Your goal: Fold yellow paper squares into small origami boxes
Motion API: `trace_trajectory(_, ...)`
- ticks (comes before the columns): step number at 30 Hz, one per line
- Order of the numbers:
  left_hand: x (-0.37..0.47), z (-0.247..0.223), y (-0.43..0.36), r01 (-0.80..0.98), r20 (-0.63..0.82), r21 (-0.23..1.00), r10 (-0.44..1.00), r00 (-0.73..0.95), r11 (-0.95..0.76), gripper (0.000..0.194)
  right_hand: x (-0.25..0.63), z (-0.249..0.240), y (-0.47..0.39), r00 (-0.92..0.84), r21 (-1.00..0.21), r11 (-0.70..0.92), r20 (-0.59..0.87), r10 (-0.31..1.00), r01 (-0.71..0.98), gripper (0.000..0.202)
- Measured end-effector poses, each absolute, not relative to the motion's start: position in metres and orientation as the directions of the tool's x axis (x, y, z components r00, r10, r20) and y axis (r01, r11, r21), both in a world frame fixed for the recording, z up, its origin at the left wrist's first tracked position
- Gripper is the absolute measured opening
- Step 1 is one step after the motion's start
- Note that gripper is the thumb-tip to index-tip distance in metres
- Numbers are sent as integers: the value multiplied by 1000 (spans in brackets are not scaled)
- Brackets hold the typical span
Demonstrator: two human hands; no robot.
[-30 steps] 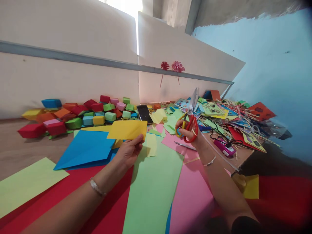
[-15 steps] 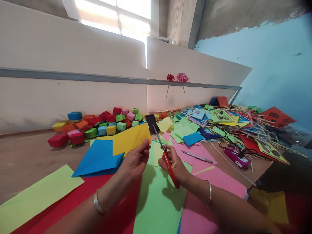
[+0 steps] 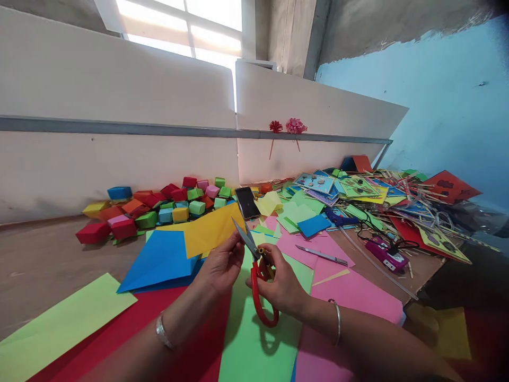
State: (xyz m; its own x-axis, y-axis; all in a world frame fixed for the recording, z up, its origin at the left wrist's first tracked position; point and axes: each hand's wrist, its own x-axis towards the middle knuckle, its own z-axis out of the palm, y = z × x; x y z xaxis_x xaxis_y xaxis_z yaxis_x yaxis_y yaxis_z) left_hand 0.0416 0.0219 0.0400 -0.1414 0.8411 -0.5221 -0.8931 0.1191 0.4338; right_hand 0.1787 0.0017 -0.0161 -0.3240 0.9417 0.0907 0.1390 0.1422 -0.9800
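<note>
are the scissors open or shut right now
Open: the scissors show two blades spread apart in a V, with their tips separated near the right end of the yellow paper.

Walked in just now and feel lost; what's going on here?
The person's left hand holds yellow paper; the right hand holds scissors, blades parted by the paper's edge. Whether they bite into it is unclear. Green paper lies below the hands, a knife rests on pink paper, and colourful blocks sit farther back.

left hand [image 3: 225,267] is pinching yellow paper [image 3: 207,233] | right hand [image 3: 281,280] is holding red-handled scissors [image 3: 255,254], blades gaping near the paper's right edge | phone [image 3: 247,202] is lying beyond
</note>
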Motion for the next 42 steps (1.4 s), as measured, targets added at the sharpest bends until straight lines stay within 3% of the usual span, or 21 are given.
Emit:
trace_trajectory(17, 43, 40, 20, -899, -523, 415, 845, -112, 138, 20, 180, -13, 0, -348, -982, 106, 46, 936, 154, 61)
trace_trajectory(26, 44, 39, 19, -901, -532, 411, 840, -112, 140, 21, 180, -9, -1, -339, -955, 181, 94, 936, 235, 57)
trace_trajectory(42, 47, 42, 15, -884, -549, 446, 822, -148, 138, 21, 179, -17, 0, -298, -962, 190, 127, 946, 194, 62)
